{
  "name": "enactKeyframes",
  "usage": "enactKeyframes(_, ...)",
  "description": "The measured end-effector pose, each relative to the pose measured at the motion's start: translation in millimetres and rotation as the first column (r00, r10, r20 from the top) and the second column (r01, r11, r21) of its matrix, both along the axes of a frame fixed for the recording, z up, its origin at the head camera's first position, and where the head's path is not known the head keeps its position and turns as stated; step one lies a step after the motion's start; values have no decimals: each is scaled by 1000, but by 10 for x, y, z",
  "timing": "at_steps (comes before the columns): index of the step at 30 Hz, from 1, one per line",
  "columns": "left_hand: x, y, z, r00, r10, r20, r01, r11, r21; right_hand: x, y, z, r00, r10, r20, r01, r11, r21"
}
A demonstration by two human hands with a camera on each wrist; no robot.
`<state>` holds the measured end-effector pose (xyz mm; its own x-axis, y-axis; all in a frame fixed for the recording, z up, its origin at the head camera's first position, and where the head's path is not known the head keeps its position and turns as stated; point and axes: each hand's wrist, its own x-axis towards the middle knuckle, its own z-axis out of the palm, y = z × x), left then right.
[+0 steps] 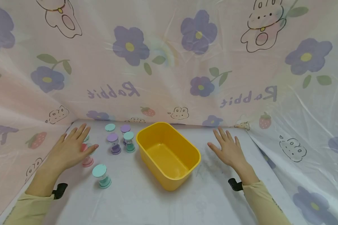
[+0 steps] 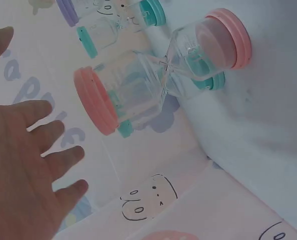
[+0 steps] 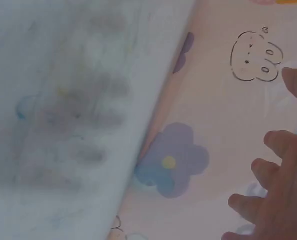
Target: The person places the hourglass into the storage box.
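Holds left hand [image 1: 70,152] near pink hourglass [image 2: 162,75], right hand [image 1: 230,150] beside yellow bin [image 1: 155,170]. Shows straight, released fingers [image 2: 63,161] on both.

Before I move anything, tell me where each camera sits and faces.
Head: on the head, facing forward and down at the yellow bin; left hand, right hand, sleeves show.
Left wrist: on that wrist, facing the pink hourglass; left hand shows.
Right wrist: likewise, facing tabletop and printed sheet; right hand partly shows.
Head and left wrist share the pink hourglass.
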<state>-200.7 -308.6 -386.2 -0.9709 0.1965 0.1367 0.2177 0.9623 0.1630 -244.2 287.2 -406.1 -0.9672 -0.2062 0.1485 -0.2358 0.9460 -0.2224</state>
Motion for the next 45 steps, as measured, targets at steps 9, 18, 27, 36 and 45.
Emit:
enactKeyframes(9, 55, -13, 2, 982, -71, -175, 82, 995, 55, -42, -220, 197, 990, 118, -79, -124, 989, -78)
enactKeyframes(18, 130, -37, -99, 943, -103, -317, 150, 981, 127, -64, -515, 344, 965, 257, -50, -261, 959, -112)
enactKeyframes(27, 137, -128, -175, 944, -113, -310, 193, 951, 240, -56, -716, 369, 937, 348, 5, -347, 935, -80)
enactKeyframes(36, 127, -202, -205, 967, -91, -237, 149, 960, 239, -44, -849, 354, 904, 426, 28, -424, 904, -53)
enactKeyframes(45, 103, -277, -296, 951, -102, -292, 171, 960, 222, -25, -939, 277, 887, 453, 92, -450, 891, -53)
